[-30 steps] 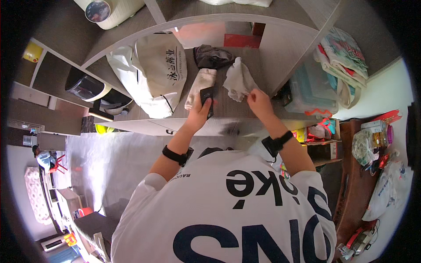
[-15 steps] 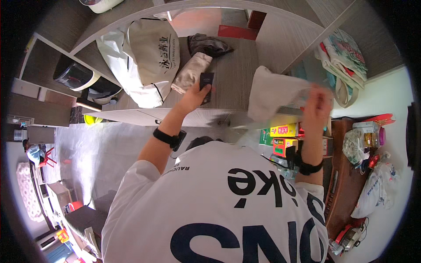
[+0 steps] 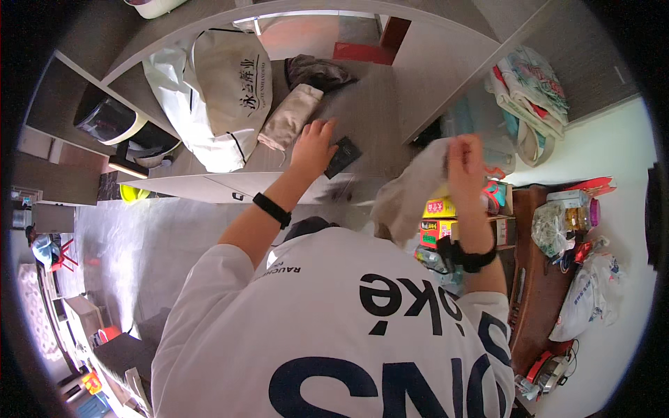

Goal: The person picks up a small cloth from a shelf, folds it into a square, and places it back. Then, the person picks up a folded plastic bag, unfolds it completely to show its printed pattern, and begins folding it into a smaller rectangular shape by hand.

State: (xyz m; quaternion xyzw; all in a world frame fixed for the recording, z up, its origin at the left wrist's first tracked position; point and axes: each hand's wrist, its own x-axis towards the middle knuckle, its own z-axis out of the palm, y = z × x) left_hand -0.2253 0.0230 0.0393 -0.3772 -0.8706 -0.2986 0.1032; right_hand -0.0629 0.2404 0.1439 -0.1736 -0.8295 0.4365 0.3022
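My left hand (image 3: 315, 148) rests over the wood-grain shelf, fingers apart, with nothing gripped. Right beside its thumb lies a small flat dark card (image 3: 343, 157) near the shelf's front edge; I cannot tell if they touch. A limp off-white cloth (image 3: 408, 195) hangs from my right hand (image 3: 465, 166), which pinches its upper end in front of the shelf. Beyond my left fingertips are a rolled beige cloth (image 3: 291, 117) and a crumpled dark grey cloth (image 3: 315, 72). To their left leans a large white and beige bag (image 3: 233, 83).
Folded cloth bags (image 3: 533, 90) sit in the right-hand compartment. Below my right hand stand colourful boxes (image 3: 439, 230). A brown wooden cabinet (image 3: 547, 272) at the right bears plastic bags and jars. A black rounded appliance (image 3: 104, 115) occupies a left compartment.
My left hand has let go of the dark card, which now lies on the shelf. The right hand has moved left with the off-white cloth, which now hangs lower. The view has shifted slightly.
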